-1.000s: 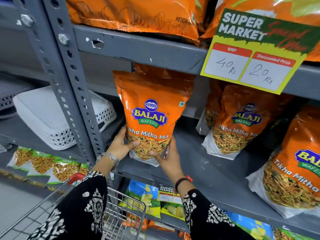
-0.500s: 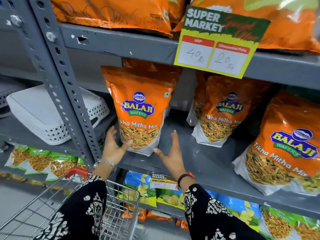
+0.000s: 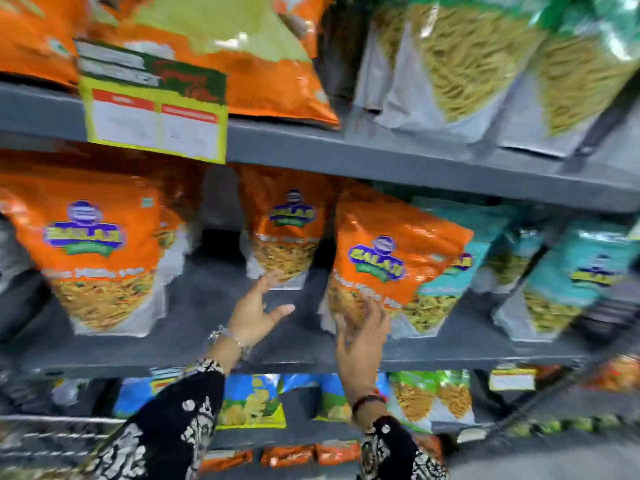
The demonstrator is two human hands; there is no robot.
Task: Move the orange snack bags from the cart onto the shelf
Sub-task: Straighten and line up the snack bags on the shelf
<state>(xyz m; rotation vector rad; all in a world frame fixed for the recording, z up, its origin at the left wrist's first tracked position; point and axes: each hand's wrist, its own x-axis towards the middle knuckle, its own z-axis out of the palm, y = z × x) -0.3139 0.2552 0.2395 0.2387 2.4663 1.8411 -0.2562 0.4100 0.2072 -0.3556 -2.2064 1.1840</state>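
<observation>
I am looking at a blurred view of the shelf point(image 3: 398, 164), and along the middle row the orange snack bags are standing upright: one at the left of the frame point(image 3: 93, 244), one in the centre point(image 3: 289, 230), one right of centre point(image 3: 388, 258). I am judging them as light, soft pouches that crumple and may slide on their glossy film, so I would be taking each by the lower sides, near the filled base. My left hand point(image 3: 254, 311) is hanging open in the centre, fingers spread, holding nothing. My right hand point(image 3: 360, 336) is reaching up with its fingers loosely spread against the lower front of the right-of-centre bag; whether it is gripping I cannot tell. Compared with half a second ago, the view is swinging rightward: the left bag, then between my hands, is now off to the left.
</observation>
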